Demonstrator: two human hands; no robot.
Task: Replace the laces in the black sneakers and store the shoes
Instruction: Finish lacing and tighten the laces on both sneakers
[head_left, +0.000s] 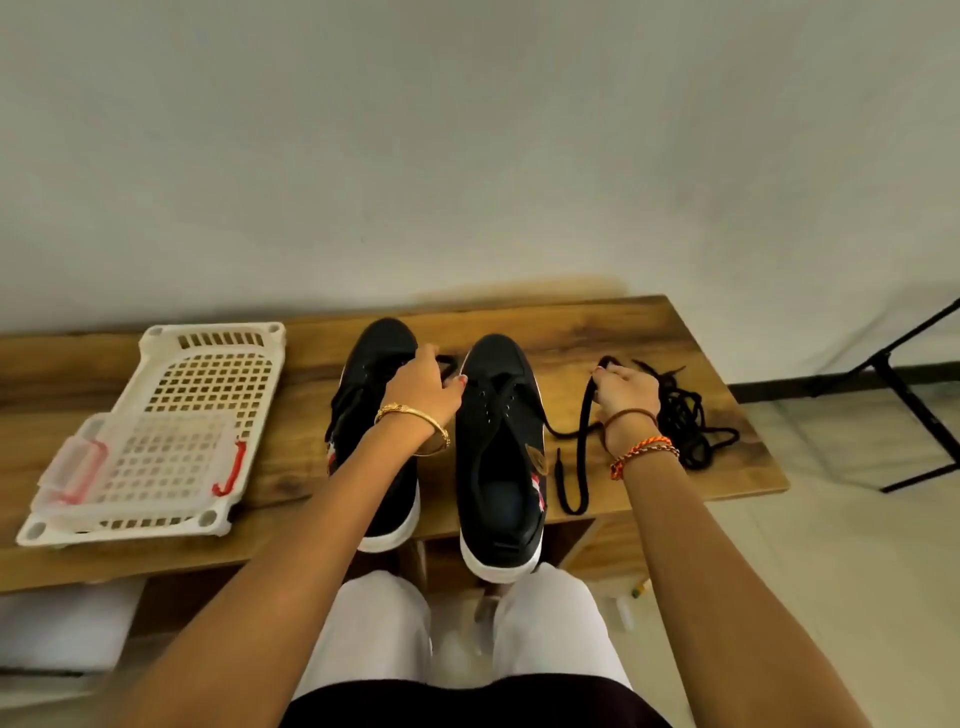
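Inside white basket: clear lidded box.

The two black sneakers stood side by side mid-table, a narrow gap between them. A white basket with a clear lidded box blocked the left; a heap of black laces crowded the right. Bare wooden table lay open beyond the toes.
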